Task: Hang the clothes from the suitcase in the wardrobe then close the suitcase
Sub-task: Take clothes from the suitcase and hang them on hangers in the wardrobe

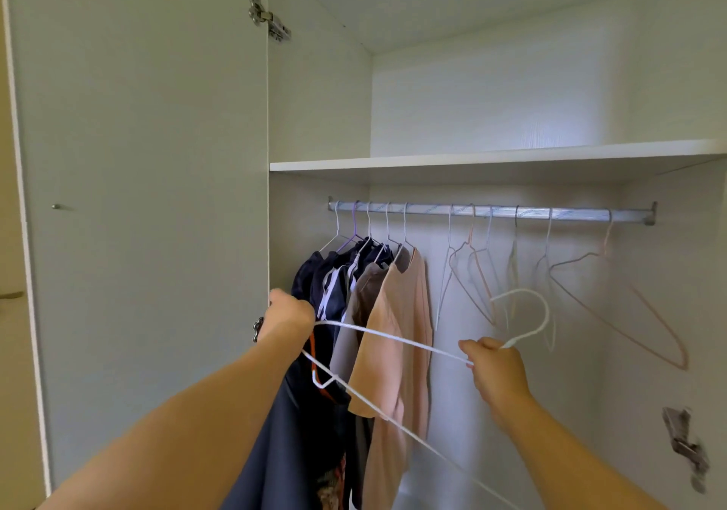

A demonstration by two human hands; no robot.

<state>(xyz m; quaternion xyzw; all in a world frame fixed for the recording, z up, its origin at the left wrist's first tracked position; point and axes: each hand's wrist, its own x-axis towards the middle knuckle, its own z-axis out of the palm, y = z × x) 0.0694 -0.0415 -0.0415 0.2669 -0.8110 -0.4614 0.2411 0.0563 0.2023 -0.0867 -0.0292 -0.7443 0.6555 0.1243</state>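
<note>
Here, at the far left, the white wardrobe door [137, 194] stands swung open, with a metal hinge [269, 17] near its top inner edge. Just inside the opening, the left hand [289, 314] is clenched round one shoulder end of a thin white wire hanger [393, 338]. The hanger is held at a slant in front of the hanging clothes, below the rail. A slate-blue cloth garment [271, 450] hangs down beneath that hand and forearm, at the left of the opening. Whether the fingers also pinch it cannot be told.

Behind it, five hangers crowd the left part of the shiny metal rail [495, 211]. They carry dark navy garments [310, 273] with white stripes, a grey one and, rightmost, a peach long-sleeved shirt [405, 332]. Above the rail runs a white shelf board [472, 157].

To the right of the shirt, the right hand [497, 368] grips the white wire hanger at its neck, fingers curled round the wire. The hook rises and curves back to the left in front of the empty wire hangers [470, 249]. These are white and pale pink, and hang spaced along the right part of the rail, the last a large pink hanger [608, 234] near the right end. At the lower right a second metal hinge [684, 442] shows, blurred.
</note>
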